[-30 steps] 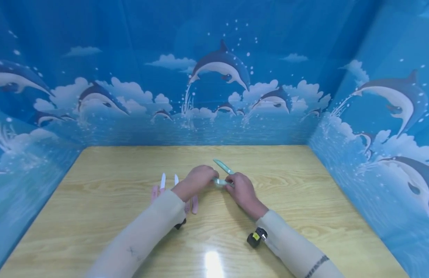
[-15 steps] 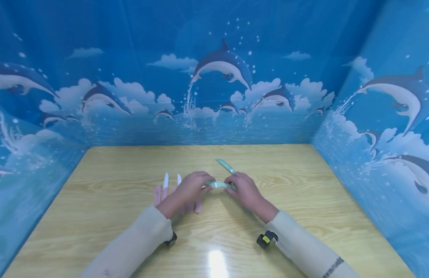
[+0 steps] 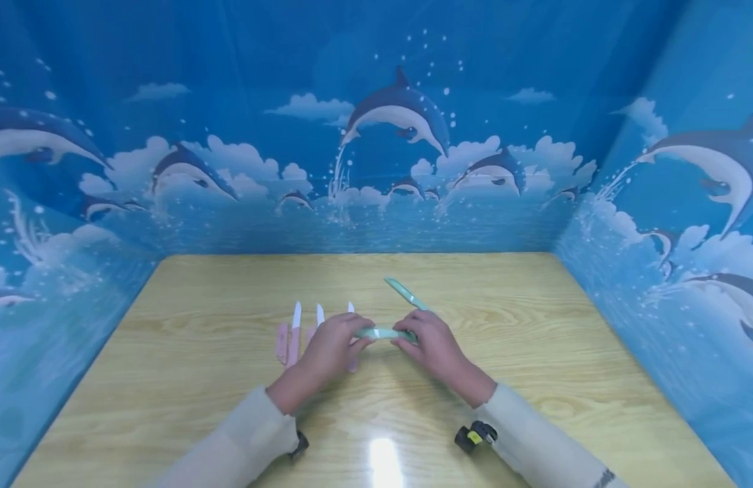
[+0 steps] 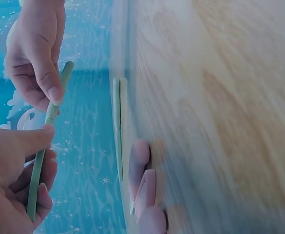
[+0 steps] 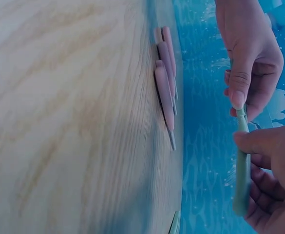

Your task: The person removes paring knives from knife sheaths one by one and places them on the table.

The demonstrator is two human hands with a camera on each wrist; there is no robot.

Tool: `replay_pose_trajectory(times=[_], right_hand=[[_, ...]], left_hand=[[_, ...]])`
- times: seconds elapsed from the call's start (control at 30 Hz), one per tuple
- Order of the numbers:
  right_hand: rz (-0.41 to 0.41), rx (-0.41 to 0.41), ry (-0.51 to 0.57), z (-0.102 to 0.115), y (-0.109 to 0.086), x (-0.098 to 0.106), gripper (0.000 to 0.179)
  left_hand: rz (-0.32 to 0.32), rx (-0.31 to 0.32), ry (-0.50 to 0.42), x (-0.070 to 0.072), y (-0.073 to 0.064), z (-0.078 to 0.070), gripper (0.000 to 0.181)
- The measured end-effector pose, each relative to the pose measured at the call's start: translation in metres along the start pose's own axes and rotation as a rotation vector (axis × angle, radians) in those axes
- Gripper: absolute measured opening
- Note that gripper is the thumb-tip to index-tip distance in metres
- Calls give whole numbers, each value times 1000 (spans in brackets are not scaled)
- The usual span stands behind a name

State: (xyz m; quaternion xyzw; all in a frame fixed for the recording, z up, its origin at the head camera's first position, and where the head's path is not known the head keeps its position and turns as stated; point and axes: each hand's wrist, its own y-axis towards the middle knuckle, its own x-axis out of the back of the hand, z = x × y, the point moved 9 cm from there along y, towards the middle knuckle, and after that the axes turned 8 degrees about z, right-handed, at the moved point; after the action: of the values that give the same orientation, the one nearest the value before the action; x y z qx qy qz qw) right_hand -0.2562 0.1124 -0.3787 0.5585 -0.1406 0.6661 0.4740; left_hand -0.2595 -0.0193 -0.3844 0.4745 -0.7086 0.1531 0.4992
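Observation:
A slim green knife (image 3: 385,333), its blade covered by a green sheath, is held level above the table between both hands. My left hand (image 3: 330,346) pinches its left end between thumb and fingers. My right hand (image 3: 434,342) grips the handle end, seen closely in the right wrist view as a rounded green handle (image 5: 242,185). Just beyond the right hand lies a second green knife (image 3: 403,291), partly hidden by that hand. Beside and behind the left hand are several pink-handled knives (image 3: 293,339) with bare white blades, some partly covered by the hand.
Pink sheaths (image 3: 282,342) lie among the pink knives on the wood-grain table (image 3: 535,379). A blue dolphin-print curtain (image 3: 260,224) stands along the table's back and sides. A bright light reflection shows near the front.
My left hand has drawn back towards me and left, and now holds the green knife's left end. The right hand has shifted slightly nearer. More of the pink knives' blades shows.

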Motion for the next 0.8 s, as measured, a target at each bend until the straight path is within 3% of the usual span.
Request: replay_pose_trajectory(times=[0.23,0.5,0.8], right_hand=[[-24,45,14,8,-8,-2,18],[29,83,-3,13,-17,-15,17],[24,104,-5,12,-20,-15,18]], left_hand=[[-1,-64,71,-1,-12,-5,27],[90,-39,121,-16,-30,-3,29],[60,-43,94,-15,-32,-5,27]])
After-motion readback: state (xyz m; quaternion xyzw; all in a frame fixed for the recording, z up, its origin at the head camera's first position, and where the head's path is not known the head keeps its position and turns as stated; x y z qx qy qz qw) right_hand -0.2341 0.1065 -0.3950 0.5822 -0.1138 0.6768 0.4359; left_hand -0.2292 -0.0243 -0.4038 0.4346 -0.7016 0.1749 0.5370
